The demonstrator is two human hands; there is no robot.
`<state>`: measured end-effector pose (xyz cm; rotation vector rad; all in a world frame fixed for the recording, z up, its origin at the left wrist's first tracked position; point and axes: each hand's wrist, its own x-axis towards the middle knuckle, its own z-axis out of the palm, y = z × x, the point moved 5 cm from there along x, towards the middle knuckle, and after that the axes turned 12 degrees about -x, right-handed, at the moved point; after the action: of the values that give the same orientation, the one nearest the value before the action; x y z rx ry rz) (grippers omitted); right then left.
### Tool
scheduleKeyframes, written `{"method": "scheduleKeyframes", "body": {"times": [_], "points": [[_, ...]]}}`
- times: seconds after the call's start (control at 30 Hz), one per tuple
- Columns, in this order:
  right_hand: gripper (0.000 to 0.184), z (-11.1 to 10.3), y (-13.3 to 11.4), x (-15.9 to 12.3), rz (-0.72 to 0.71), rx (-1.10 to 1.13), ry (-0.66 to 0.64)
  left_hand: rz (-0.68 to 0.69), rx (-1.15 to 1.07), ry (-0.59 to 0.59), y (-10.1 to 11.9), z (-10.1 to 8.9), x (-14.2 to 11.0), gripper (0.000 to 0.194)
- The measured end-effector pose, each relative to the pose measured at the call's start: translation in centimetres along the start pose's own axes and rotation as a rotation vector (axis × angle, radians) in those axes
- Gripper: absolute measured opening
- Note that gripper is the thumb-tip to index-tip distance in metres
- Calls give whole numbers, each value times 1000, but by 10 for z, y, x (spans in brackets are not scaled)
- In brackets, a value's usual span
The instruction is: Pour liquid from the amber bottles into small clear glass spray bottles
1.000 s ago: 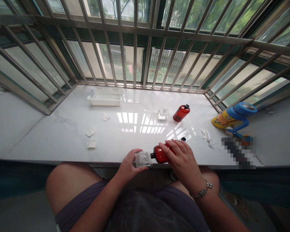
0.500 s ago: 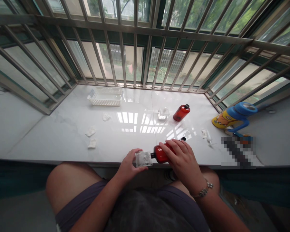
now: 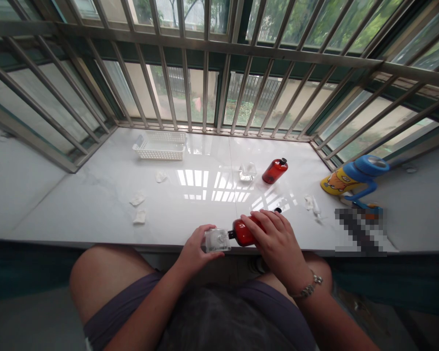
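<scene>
Near the counter's front edge, my left hand (image 3: 197,249) is closed around a small clear glass bottle (image 3: 217,241), thumb on one side and fingers on the other. My right hand (image 3: 272,236) wraps over a red bottle (image 3: 242,233) that lies tilted on its side. The red bottle's dark neck points left and meets the glass bottle's mouth. Whether liquid is running between them is too small to tell. A loose black cap (image 3: 278,210) shows just beyond my right fingers.
Behind my hands stand a second red bottle (image 3: 275,171) and another clear glass container (image 3: 247,172). A white basket (image 3: 160,147) sits at the back left. Crumpled tissues (image 3: 139,217) lie at the left. A blue and yellow flask (image 3: 354,174) is at the right, before the barred window.
</scene>
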<state>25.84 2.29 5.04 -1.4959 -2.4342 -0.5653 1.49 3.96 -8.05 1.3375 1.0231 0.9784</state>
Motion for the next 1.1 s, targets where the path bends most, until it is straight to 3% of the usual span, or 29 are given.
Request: {"method": "scheduleKeyframes", "body": {"times": [1.1], "points": [[60,-4,1,3,-11,-29,-27,6,-4,10,1,0,-1,74]]}}
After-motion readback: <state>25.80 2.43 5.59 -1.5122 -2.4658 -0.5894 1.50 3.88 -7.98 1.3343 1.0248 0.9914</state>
